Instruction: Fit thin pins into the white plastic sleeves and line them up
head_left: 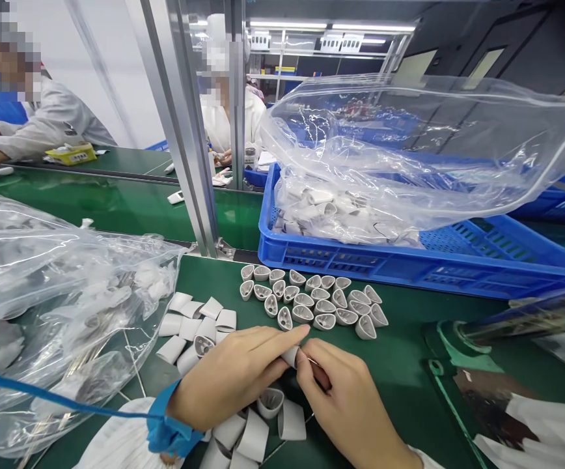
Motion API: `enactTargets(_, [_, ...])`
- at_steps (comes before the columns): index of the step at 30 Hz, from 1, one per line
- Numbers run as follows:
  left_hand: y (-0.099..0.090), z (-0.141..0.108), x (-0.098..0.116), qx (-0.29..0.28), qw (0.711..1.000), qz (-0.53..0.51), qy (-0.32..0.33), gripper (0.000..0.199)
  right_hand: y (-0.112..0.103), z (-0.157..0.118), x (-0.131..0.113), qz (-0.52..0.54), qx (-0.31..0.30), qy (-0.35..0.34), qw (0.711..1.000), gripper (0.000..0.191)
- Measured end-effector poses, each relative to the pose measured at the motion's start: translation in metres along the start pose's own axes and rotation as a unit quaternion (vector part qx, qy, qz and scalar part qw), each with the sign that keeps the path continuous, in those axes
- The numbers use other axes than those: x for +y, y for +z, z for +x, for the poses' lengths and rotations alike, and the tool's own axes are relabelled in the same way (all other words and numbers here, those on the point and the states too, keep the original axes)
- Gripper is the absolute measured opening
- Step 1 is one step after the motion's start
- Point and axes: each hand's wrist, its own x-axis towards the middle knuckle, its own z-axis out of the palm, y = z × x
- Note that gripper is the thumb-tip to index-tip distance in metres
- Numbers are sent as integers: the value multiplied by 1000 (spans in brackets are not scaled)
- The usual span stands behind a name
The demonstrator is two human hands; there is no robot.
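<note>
Between my hands is a small light-grey plastic cap [290, 356], mostly covered by fingers. My left hand [243, 361], with a blue wrist strap [168, 423], grips it from the left. My right hand [344, 391] pinches at its right end, where something thin shows; I cannot make out what it is. Beyond my hands, several hollow grey caps [303, 314] stand in rows, open ends up. To the left lie several grey sleeve-like pieces [189, 327]. More loose grey pieces [253, 435] lie below my hands, near the front edge.
A blue crate [341, 257] holding a clear bag [409, 169] of grey parts stands at the back. Plastic bags [68, 280] with parts cover the left side. A green metal fixture [458, 352] is at right. A metal post [178, 130] rises behind. Two people sit across.
</note>
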Motion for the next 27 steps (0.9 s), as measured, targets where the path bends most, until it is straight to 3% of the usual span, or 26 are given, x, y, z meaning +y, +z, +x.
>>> enactTargets(6, [-6, 4, 0, -1, 998, -59, -19, 30, 4, 0, 4, -10, 9, 29, 999, 35])
enactTargets(9, [-20, 5, -5, 37, 996, -52, -57, 23, 2, 0, 3, 3, 12, 34, 999, 39])
enactTargets(12, [-34, 2, -14, 87, 990, -12, -109, 17, 1, 0, 1, 37, -63, 51, 996, 37])
enactTargets(17, [-37, -3, -28, 46, 989, -6, -142, 13, -2, 0, -7, 62, -206, 53, 975, 20])
enactTargets(21, [-30, -2, -31, 32, 990, 38, -134, 6, -7, 0, -11, 47, -256, 44, 965, 5])
enactTargets(27, [-26, 1, -32, 43, 986, 81, -138, 6, -6, -1, -10, 10, -282, 16, 959, 11])
